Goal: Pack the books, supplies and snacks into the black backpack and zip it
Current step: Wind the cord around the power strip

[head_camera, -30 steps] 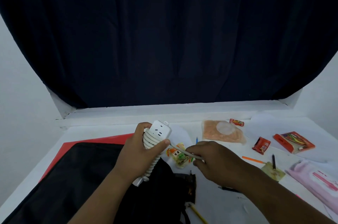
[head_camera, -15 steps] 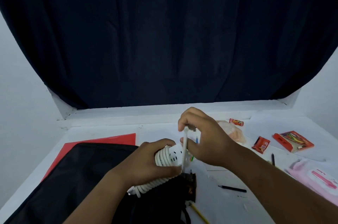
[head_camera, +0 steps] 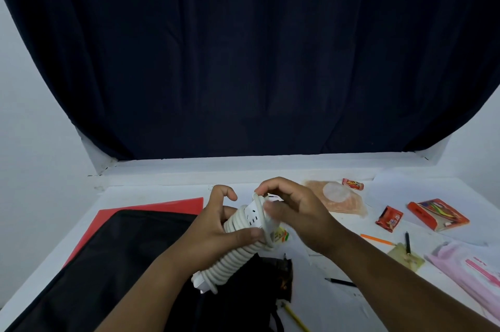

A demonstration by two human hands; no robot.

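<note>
My left hand (head_camera: pixel 216 226) grips a white power strip (head_camera: pixel 244 219) with its white cord coiled round it, held above the black backpack (head_camera: pixel 113 264). My right hand (head_camera: pixel 295 212) pinches the free end of the cord at the strip's top end and lays a loop over it. The backpack lies flat at the lower left of the white table (head_camera: pixel 151 193), on a red folder (head_camera: pixel 162 205). A small colourful snack packet (head_camera: pixel 281 235) shows just under my right hand.
To the right lie a clear bag of orange snacks (head_camera: pixel 341 199), two small red packets (head_camera: pixel 389 219) (head_camera: pixel 352 184), a red box (head_camera: pixel 438 214), an orange pencil (head_camera: pixel 377 239), black pens (head_camera: pixel 407 242), a pink pouch (head_camera: pixel 476 272) and a yellow pencil (head_camera: pixel 296 319). A dark curtain hangs behind.
My right hand has carried the cord end up and over the strip's top, adding another turn. My left hand has tilted the strip and kept hold of it.
</note>
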